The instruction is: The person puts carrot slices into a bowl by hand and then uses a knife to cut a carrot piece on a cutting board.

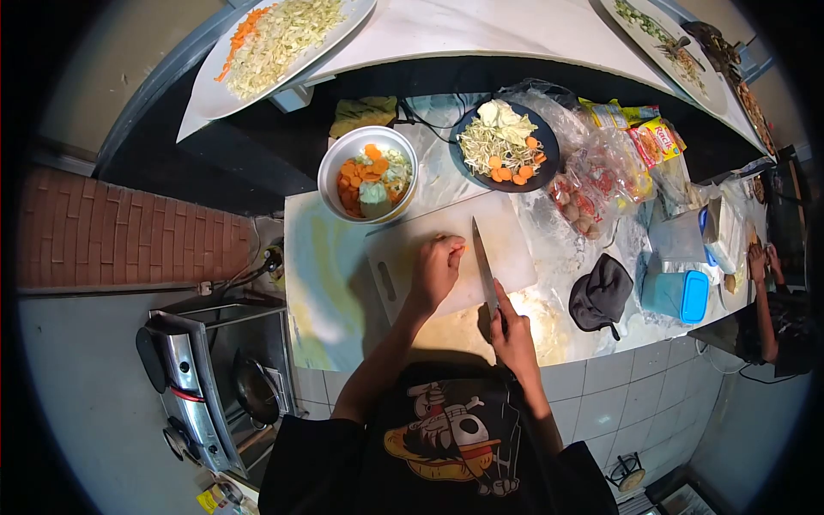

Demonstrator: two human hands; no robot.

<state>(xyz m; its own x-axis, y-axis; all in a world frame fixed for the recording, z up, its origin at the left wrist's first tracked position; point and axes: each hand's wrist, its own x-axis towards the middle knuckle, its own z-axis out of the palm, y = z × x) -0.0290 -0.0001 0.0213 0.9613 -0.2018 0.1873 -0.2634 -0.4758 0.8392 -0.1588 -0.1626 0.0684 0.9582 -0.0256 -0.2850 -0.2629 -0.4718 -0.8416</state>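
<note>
My left hand (439, 273) is over the white cutting board (506, 227), its fingers curled together around a small orange piece of carrot (462, 249), mostly hidden by the fingers. My right hand (513, 336) grips a kitchen knife (481, 253) by its dark handle, index finger stretched along the blade's spine. The blade points away from me, a little right of my left hand and apart from it. Beyond the board's left end stands a white bowl (326, 184) with carrot slices and chopped vegetables. A dark plate (549, 129) behind the board holds bean sprouts, carrot slices and cabbage.
A black cap (601, 293) and a blue-lidded container (682, 296) are to the right. Plastic bags (592, 176) and yellow packets (657, 142) crowd the back right. Platters of shredded vegetables (283, 43) stand on the raised shelf. Another person's arm (766, 313) reaches in far right.
</note>
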